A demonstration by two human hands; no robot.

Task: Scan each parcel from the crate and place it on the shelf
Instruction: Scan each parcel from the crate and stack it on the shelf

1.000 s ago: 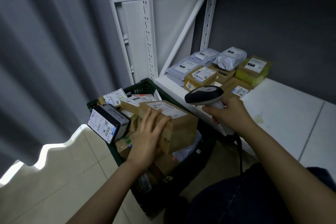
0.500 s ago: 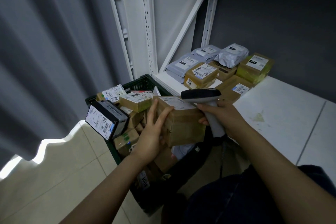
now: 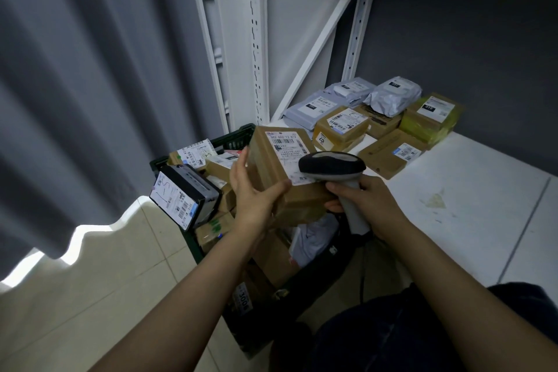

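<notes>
Two hands in view, both occupied. Our left hand point(image 3: 253, 196) grips a brown parcel point(image 3: 271, 166) from its left side, with the thumb across the near top edge and the fingers up along the side. Our right hand point(image 3: 373, 205) is wrapped round the handle of a handheld scanner point(image 3: 332, 164). The scanner's dark head sits just over the near-right corner of the parcel's label point(image 3: 287, 151).

We hold the parcel above the crate point(image 3: 238, 136), tilted with its top face toward us, just beside the front-left corner of the shelf point(image 3: 468, 205).

The crate is dark green with a lattice wall and stands on the tiled floor point(image 3: 105, 296) to the left of the shelf. It is packed full:
- several brown boxes
- a black box point(image 3: 187, 193) with a white label, leaning at the left rim
- white-labelled parcels at the back
- a grey bag low down under the held parcel

The shelf is white and carries a cluster at its back left:
- flat grey mailers point(image 3: 311, 107)
- a crumpled grey bag point(image 3: 392, 96) lying on a brown box
- a labelled brown box point(image 3: 341, 127) with a "07" sticker
- a flat brown box point(image 3: 389, 154) nearest the front
- a box wrapped in yellow-green tape point(image 3: 428, 118) on the right

The held parcel is plain brown cardboard and taped. Its white shipping label covers much of the top face, with a row of digits at the top and small print below that we cannot read.
</notes>
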